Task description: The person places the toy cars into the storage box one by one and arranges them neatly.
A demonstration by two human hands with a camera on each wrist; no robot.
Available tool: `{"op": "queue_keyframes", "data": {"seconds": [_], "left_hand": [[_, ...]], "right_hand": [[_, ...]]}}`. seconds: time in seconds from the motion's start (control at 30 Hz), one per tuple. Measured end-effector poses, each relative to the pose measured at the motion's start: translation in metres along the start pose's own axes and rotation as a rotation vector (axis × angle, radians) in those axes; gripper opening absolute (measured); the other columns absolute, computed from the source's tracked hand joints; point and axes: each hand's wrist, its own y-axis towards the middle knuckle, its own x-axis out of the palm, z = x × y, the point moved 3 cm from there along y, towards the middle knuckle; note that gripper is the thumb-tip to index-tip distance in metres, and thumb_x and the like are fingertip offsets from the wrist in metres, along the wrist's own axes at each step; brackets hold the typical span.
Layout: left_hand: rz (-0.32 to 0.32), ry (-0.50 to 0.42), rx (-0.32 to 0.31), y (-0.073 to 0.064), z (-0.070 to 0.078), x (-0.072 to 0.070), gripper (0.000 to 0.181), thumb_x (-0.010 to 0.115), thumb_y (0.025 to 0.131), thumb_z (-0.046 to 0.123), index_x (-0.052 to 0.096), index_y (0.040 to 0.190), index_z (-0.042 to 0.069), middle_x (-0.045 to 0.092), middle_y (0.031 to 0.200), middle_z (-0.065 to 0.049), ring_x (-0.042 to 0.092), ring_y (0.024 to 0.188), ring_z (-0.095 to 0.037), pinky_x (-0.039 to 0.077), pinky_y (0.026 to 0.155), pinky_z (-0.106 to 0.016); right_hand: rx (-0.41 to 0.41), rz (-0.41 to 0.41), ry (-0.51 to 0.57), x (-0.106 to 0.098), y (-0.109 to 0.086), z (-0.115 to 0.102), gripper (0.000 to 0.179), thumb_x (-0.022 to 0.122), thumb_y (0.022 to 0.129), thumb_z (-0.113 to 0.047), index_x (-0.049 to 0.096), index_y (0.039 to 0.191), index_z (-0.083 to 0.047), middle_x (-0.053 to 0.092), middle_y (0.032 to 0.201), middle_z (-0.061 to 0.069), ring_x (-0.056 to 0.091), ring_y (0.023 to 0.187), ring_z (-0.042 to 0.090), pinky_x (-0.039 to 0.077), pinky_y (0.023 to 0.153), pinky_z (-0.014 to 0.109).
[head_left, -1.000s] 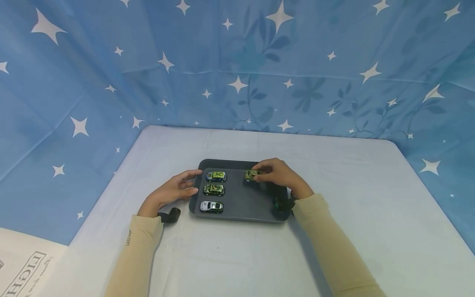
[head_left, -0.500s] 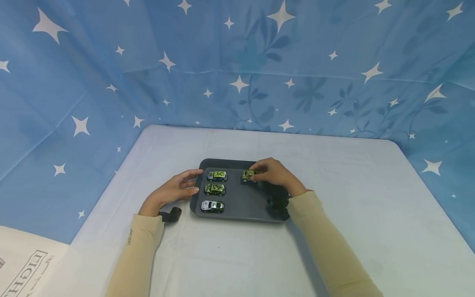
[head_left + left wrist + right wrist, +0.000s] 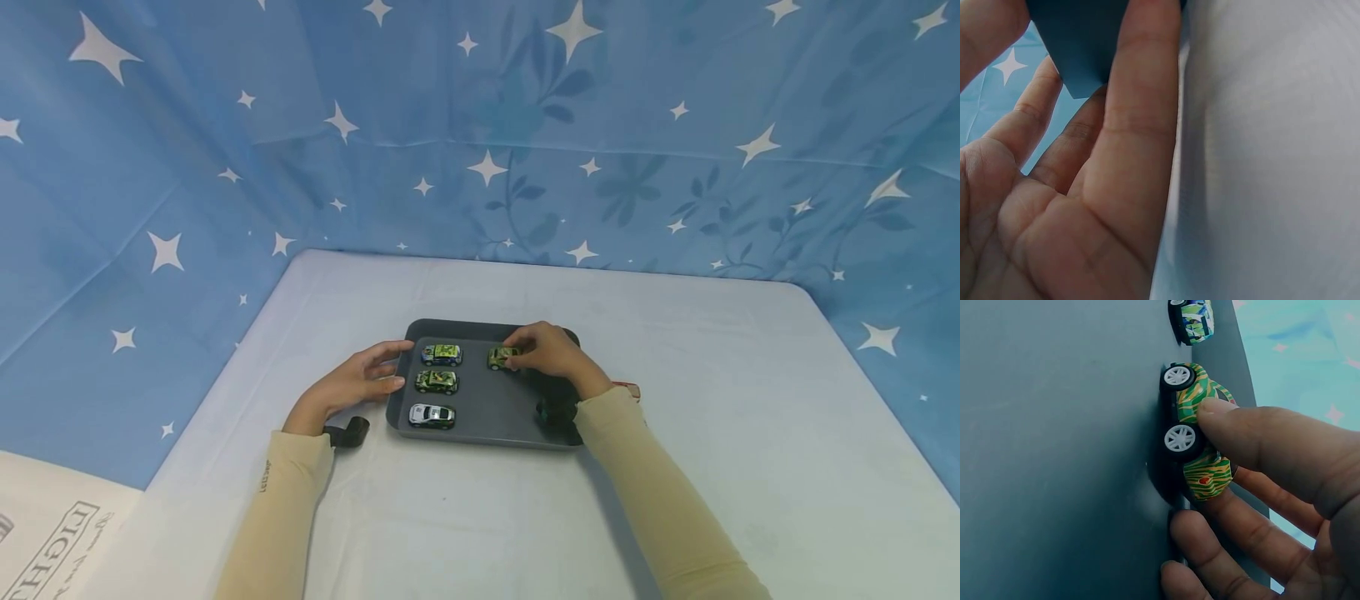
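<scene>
A dark grey tray lies on the table. My right hand pinches a green-and-yellow striped toy car between thumb and fingers, over the tray's far part. Its wheels face the tray floor; whether they touch it, I cannot tell. Along the tray's left side stand a blue-and-yellow toy car, a green camouflage toy car and a white toy car. My left hand rests its fairly straight thumb and index finger on the tray's left rim. In the left wrist view, its fingers lie about the tray's corner.
A white cloth covers the table. A small red-edged object sits right of the tray, partly behind the right sleeve. Blue starry fabric hangs at the back and sides. Printed material lies at the lower left.
My right hand has shifted slightly left with the striped toy car, then held about still. The red-edged object shows more beside the right sleeve. The left hand stays at the rim.
</scene>
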Motion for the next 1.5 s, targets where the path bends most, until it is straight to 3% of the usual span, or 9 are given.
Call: {"op": "queue_keyframes", "data": {"seconds": [0.5, 0.8, 1.33, 1.5], "left_hand": [[0.004, 0.015, -0.005, 0.001, 0.0, 0.002, 0.073, 0.068, 0.108, 0.012, 0.03, 0.17, 0.004, 0.016, 0.178, -0.025, 0.021, 0.16, -0.055, 0.041, 0.118, -0.066], [0.001, 0.014, -0.001, 0.001, 0.001, 0.002, 0.073, 0.068, 0.108, 0.012, 0.03, 0.17, 0.004, 0.018, 0.177, -0.026, 0.022, 0.159, -0.055, 0.042, 0.117, -0.066], [0.004, 0.033, -0.001, 0.0, 0.001, 0.001, 0.074, 0.069, 0.108, 0.014, 0.03, 0.17, 0.004, 0.016, 0.178, -0.026, 0.02, 0.159, -0.056, 0.041, 0.117, -0.066], [0.005, 0.03, -0.005, 0.0, 0.001, 0.002, 0.074, 0.069, 0.108, 0.014, 0.03, 0.17, 0.004, 0.015, 0.178, -0.026, 0.021, 0.159, -0.056, 0.041, 0.118, -0.066]], "right_hand": [[0.048, 0.014, 0.0, -0.001, -0.005, 0.0, 0.034, 0.085, 0.095, -0.011, 0.077, 0.126, 0.002, 0.078, 0.123, 0.017, 0.074, 0.112, 0.034, 0.06, 0.092, 0.047], [0.049, 0.031, 0.022, -0.009, -0.011, 0.005, 0.033, 0.084, 0.096, -0.011, 0.077, 0.126, 0.001, 0.077, 0.122, 0.017, 0.076, 0.104, 0.029, 0.061, 0.087, 0.044], [-0.073, -0.035, 0.122, -0.02, -0.033, 0.005, 0.034, 0.079, 0.099, -0.008, 0.073, 0.131, 0.005, 0.074, 0.129, 0.02, 0.072, 0.109, 0.033, 0.059, 0.095, 0.049], [-0.065, -0.041, 0.176, -0.023, -0.041, 0.008, 0.036, 0.078, 0.1, -0.009, 0.072, 0.134, 0.004, 0.072, 0.133, 0.02, 0.07, 0.111, 0.032, 0.057, 0.099, 0.05]]}}
